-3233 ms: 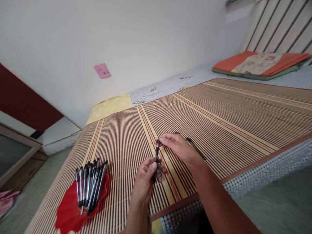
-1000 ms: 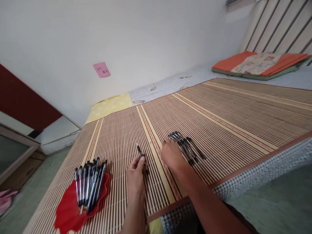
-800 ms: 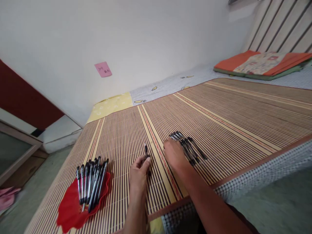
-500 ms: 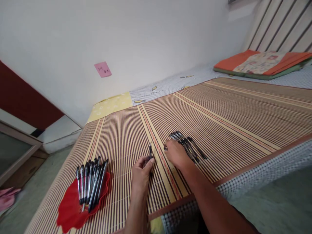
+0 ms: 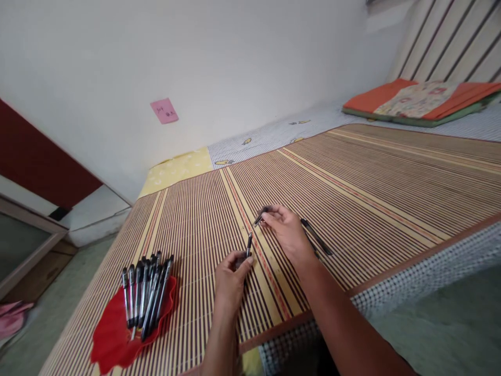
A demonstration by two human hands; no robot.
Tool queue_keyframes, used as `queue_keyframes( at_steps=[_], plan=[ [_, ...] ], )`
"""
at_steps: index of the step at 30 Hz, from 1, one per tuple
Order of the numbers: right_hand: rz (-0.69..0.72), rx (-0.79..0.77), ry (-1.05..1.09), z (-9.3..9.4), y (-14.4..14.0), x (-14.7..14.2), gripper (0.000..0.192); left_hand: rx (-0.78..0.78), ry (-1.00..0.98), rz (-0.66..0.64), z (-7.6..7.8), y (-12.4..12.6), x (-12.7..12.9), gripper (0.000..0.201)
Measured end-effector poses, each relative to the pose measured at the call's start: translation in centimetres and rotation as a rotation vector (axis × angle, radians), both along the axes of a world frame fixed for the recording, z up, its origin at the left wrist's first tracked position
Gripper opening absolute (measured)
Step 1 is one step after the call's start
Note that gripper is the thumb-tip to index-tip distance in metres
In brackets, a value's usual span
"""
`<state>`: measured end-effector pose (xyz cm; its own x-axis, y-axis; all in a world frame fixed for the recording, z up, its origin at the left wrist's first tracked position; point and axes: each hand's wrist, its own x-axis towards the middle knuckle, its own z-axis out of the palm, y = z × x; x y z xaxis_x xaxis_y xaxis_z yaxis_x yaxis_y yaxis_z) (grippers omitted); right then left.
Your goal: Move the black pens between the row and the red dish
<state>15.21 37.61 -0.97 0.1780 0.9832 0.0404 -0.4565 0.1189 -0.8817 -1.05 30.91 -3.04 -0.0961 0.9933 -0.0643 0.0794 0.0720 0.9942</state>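
Observation:
My left hand is closed around an uncapped pen, its tip pointing up and away from me. Just beyond that tip, my right hand pinches a small dark pen cap, tilted toward the pen and apart from it. Behind my right wrist lie several black pens on the striped bamboo mat, partly hidden by the hand and forearm. To the left, a bundle of capped pens rests on a red wavy-edged dish.
A folded orange and green quilt lies at the far right, near slatted boards. The white wall bounds the back, with a pink note on it. Checked cloth hangs below the mat's front edge.
My right hand has lifted and turned, bringing the cap near the pen's tip and covering more of the pens behind it. My left hand has shifted slightly right with the pen.

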Motion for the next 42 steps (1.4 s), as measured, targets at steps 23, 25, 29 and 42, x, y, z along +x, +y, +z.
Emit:
queue_keyframes(
  at_steps=[23, 25, 29, 42],
  plan=[
    [0.348, 0.022, -0.256, 0.2, -0.7, -0.4, 0.026, 0.015, -0.118, -0.068, -0.3, -0.2, 0.0, 0.032],
    [0.360, 0.027, -0.281, 0.3, -0.8, -0.3, 0.026, 0.015, -0.120, -0.061, -0.4, -0.2, 0.0, 0.031],
    [0.374, 0.048, -0.281, 0.3, -0.9, -0.4, 0.025, 0.036, -0.132, -0.032, -0.6, -0.2, 0.1, 0.029],
    [0.403, 0.095, -0.290, 0.0, -0.9, -0.6, 0.027, 0.012, -0.208, -0.006, -0.4, -0.4, 0.2, 0.025]
  ],
)
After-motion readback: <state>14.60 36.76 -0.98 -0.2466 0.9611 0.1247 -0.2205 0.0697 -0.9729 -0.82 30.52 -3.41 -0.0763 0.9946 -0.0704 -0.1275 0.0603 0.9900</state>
